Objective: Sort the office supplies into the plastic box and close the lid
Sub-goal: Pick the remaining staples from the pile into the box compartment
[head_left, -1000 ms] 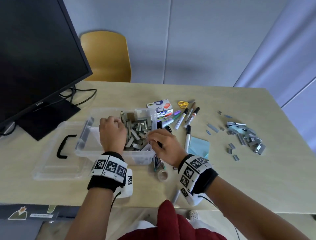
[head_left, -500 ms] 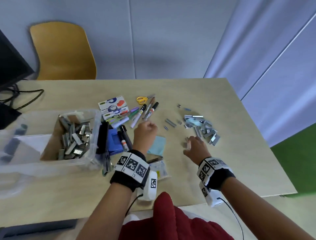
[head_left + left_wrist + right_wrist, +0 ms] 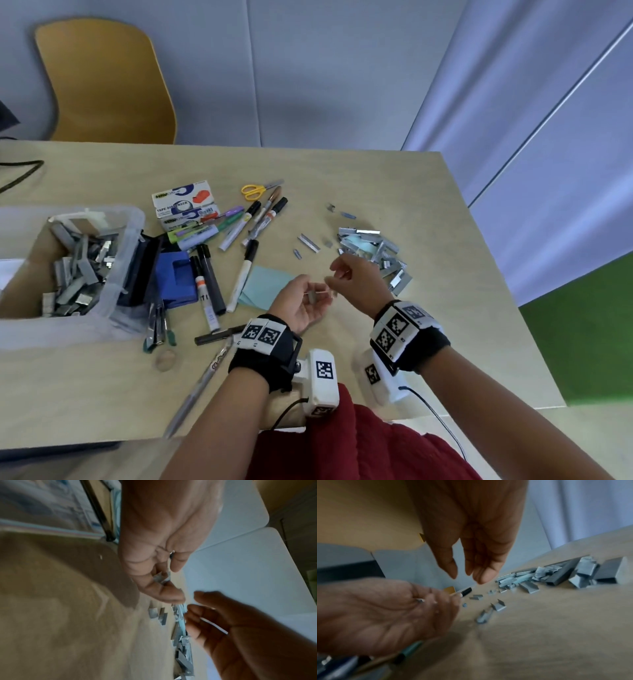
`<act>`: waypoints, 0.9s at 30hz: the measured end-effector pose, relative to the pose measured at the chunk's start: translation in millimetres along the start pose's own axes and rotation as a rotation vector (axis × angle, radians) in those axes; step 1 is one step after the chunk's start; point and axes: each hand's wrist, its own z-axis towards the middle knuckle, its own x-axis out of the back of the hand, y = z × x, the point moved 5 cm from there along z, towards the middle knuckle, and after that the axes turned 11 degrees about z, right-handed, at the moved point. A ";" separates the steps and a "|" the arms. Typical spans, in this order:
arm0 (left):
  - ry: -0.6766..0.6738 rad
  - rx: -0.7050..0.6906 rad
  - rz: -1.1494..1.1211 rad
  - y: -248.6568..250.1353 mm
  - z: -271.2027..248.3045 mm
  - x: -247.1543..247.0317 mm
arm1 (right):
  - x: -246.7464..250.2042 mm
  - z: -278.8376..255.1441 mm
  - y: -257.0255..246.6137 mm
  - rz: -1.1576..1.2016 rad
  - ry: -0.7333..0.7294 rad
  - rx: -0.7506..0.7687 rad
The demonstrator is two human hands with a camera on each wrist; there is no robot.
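one clear plastic box sits on one table, filled with staple strips too many and too jumbled to count, and one loose heap of staple strips lies at the right with about five stray pieces beside it. there are two tape dispenser cartons, one pair of yellow-handled scissors, one pale blue pad of sticky notes, one blue stapler, one small roll of clear tape and roughly ten markers and pens, their overlap blocking an exact count. two hands show, the left hand and the right hand, plus one yellow chair.
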 end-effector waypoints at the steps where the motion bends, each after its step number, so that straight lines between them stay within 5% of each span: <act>1: 0.016 0.001 -0.026 -0.1 2.3 -0.1 | 2.5 3.6 4.4 -0.053 0.018 -0.009; 8: 0.160 -0.036 -0.066 5.4 8.8 16.0 | -19.2 6.2 31.7 -0.399 -0.231 0.036; 18: 0.160 -0.065 -0.031 8.8 12.3 4.7 | -18.0 14.3 35.0 -0.105 -0.100 -0.026; 27: 0.121 -0.013 -0.205 22.0 21.2 2.6 | -16.4 37.2 -33.7 0.039 -0.093 0.147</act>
